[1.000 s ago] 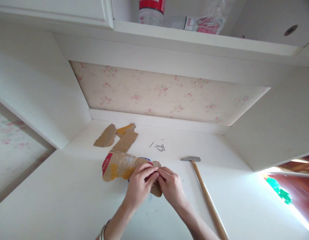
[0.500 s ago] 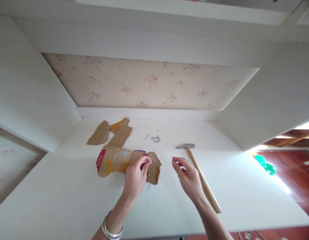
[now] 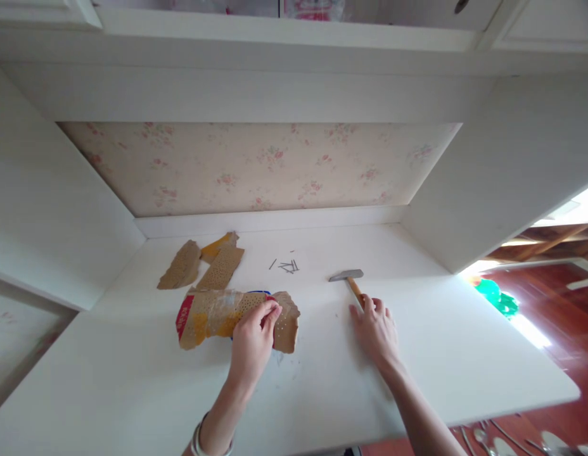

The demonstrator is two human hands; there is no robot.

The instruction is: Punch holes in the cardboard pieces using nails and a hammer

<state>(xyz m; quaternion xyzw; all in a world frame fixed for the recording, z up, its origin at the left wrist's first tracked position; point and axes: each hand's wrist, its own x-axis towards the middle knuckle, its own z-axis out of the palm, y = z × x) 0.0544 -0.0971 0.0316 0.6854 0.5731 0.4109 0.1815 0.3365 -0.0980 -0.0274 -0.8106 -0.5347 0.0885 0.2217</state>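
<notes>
My left hand [image 3: 254, 337] pinches the top edge of a torn, hole-punched piece of cardboard [image 3: 213, 312] lying on the white desk [image 3: 322, 380]. My right hand [image 3: 376, 326] lies over the wooden handle of a hammer [image 3: 347, 277], fingers curled round it; the metal head points left just beyond my fingers. The lower part of the handle is hidden under my hand and forearm. A small heap of nails [image 3: 287, 266] rests behind, between the cardboard and the hammer head.
More cardboard scraps [image 3: 201, 263] lie at the back left. White side panels and a floral back wall [image 3: 256, 164] box in the desk, with a shelf overhead. Red floor and a green object [image 3: 494, 295] show to the right.
My right hand left the cardboard, moved right and came down onto the hammer handle. My left hand stayed on the cardboard. The view shifted slightly.
</notes>
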